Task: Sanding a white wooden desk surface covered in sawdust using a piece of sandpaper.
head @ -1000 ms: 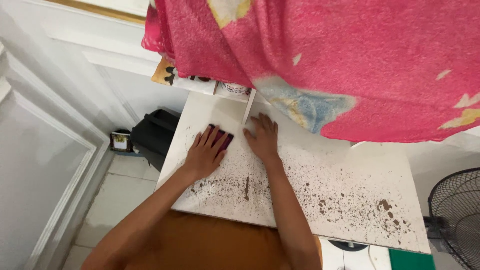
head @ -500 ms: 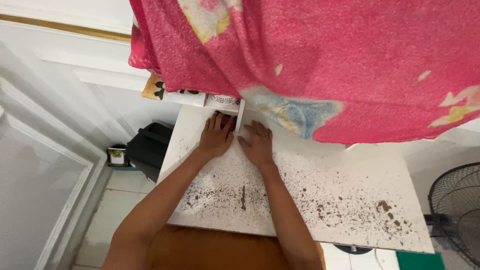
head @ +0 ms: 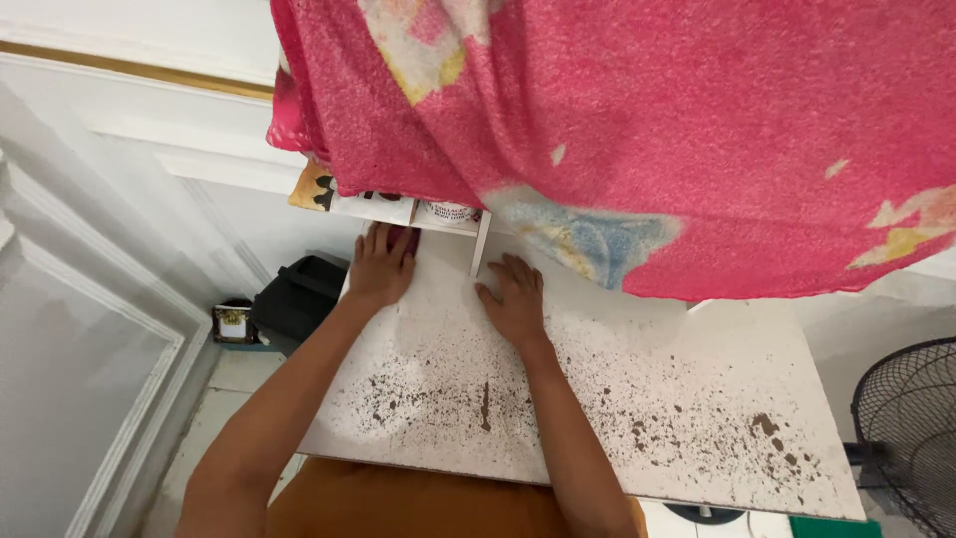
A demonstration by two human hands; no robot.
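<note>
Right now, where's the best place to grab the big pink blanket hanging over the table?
Grab the pink blanket by its lower left corner, coming from the left. That corner seems to hang free past the white speckled table, with open space beside it. The left hand and right hand lie flat on the table just below.

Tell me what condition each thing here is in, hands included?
Left hand: flat on the board's far edge, over something dark.
Right hand: flat, palm down, fingers spread.
Board: white, lying flat, flecked with brown specks.
Towel: pink, hanging over the board's far side.
Fan: standing at right; running or not, cannot tell.
Bag: black, on the floor.
</note>
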